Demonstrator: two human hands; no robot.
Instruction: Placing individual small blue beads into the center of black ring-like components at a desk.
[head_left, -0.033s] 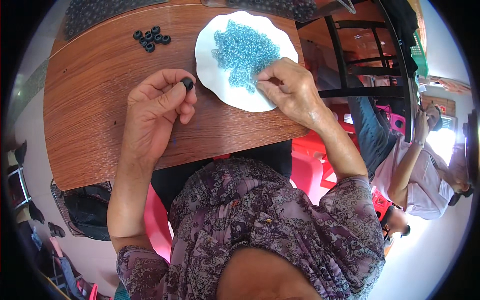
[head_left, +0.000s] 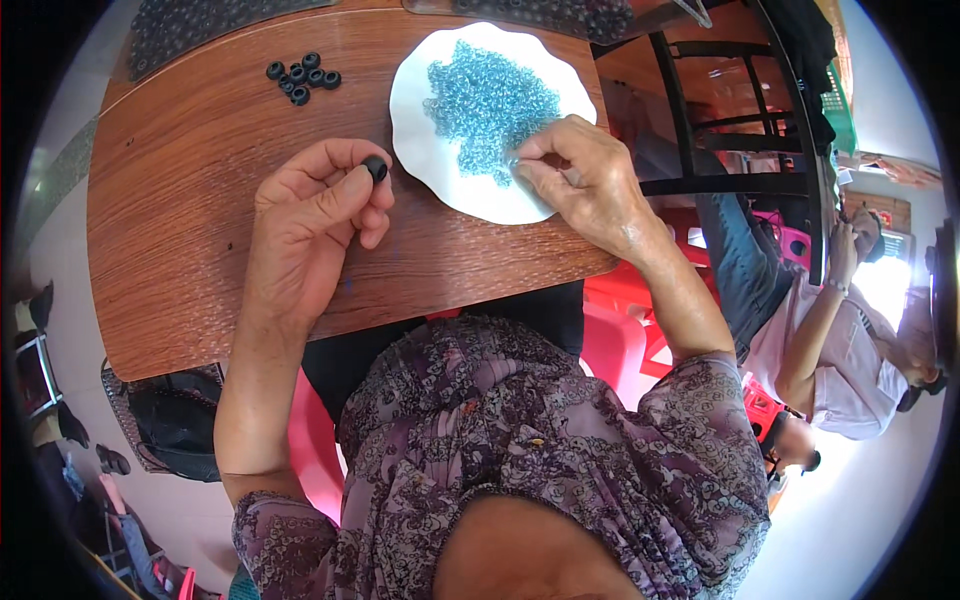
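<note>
The left hand rests on the brown wooden table, and its grip is closed on a small black ring pinched between thumb and fingertips, just beside the white plate. The right hand lies on the edge of that plate with its fingers pinched together at the pile of little blue beads; what it has between them is too small to tell. More black rings sit together farther up the table.
</note>
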